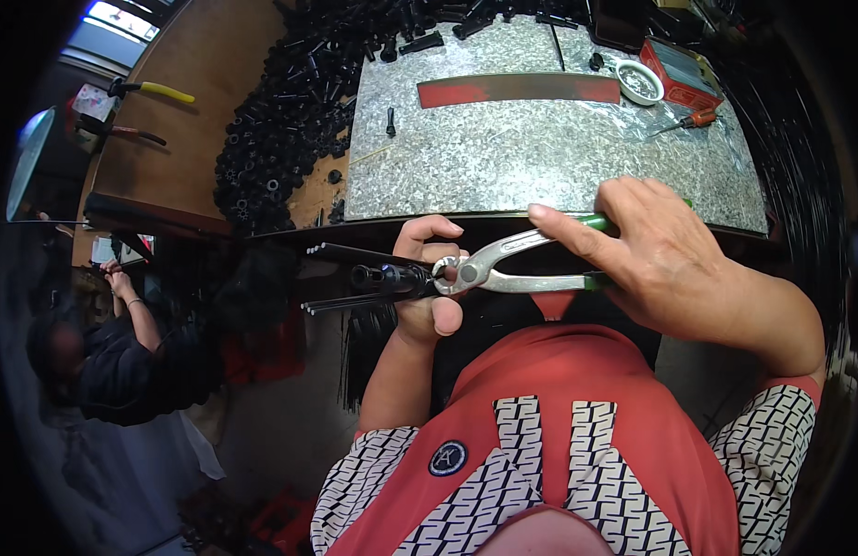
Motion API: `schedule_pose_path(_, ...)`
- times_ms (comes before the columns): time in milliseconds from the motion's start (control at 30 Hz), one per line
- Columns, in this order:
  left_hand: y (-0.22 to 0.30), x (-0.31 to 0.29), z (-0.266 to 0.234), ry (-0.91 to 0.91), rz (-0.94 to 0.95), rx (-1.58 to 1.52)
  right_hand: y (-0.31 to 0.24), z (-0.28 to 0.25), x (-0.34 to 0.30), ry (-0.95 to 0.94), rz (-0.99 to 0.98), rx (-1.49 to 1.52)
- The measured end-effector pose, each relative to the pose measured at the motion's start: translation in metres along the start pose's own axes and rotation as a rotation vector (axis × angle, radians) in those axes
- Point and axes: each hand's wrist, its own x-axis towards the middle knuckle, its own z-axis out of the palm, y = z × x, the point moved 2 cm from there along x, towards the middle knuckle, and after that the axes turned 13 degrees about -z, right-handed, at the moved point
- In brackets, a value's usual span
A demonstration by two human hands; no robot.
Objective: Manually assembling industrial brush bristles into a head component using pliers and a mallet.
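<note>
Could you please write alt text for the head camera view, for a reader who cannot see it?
The left hand grips a black tubular part with thin black rods, while the right hand closes green-handled metal pincers on its end. Behind lie a speckled metal-topped bench, a heap of black plastic parts and a red flat bar.

A galvanised metal surface (540,157) sits beside a wooden bench (178,148); a bright window (123,18) glows at upper left.
</note>
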Motion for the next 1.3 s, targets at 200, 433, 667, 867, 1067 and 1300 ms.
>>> schedule_pose_path(200,-0.001,0.001,0.000,-0.038,0.006,-0.040,-0.003,-0.007,-0.005,-0.078,-0.026,-0.075)
schedule_pose_path(433,0.005,-0.001,0.013,-0.155,-0.012,-0.099,-0.014,-0.010,-0.007,-0.215,-0.053,-0.154)
schedule_pose_path(667,0.004,-0.003,0.010,-0.190,0.020,-0.051,-0.021,-0.010,-0.007,-0.132,-0.113,-0.271)
schedule_pose_path(867,0.008,-0.004,0.015,-0.190,-0.099,-0.036,-0.015,-0.009,-0.009,-0.167,-0.071,-0.183)
schedule_pose_path(1067,0.002,0.003,0.002,-0.205,-0.070,-0.171,0.019,0.000,-0.001,-0.235,0.140,0.527)
schedule_pose_path(1300,0.023,0.019,-0.028,0.021,0.021,-0.434,0.061,0.045,-0.026,-0.155,0.420,0.098)
